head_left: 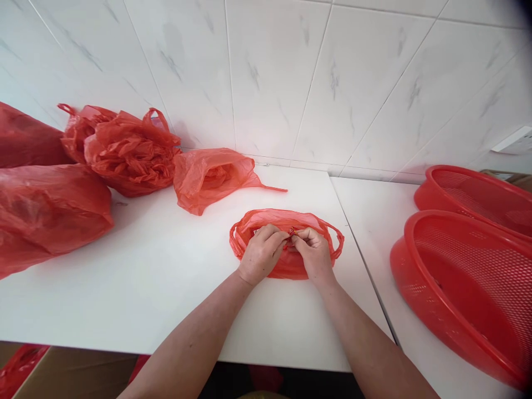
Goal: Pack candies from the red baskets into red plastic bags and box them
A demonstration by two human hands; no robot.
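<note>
A red plastic carrier bag (pixel 286 271) sits on the white table, its mouth spread open and a loop handle at each side. Over that mouth, my left hand (pixel 264 250) and my right hand (pixel 312 252) meet with fingertips pinched. Between them is a small, crinkled red piece (pixel 292 233), perhaps a wrapper or a knotted bit of plastic; its kind is too small to make out. What lies inside the bag is mostly hidden behind my hands.
Another red bag (pixel 216 177) lies behind, near the tiled wall. Several fuller red bags (pixel 128 149) crowd the left side. Two red perforated plastic baskets (pixel 415 266) stand at the right, past a table seam. An open cardboard box (pixel 78 371) is below the front edge.
</note>
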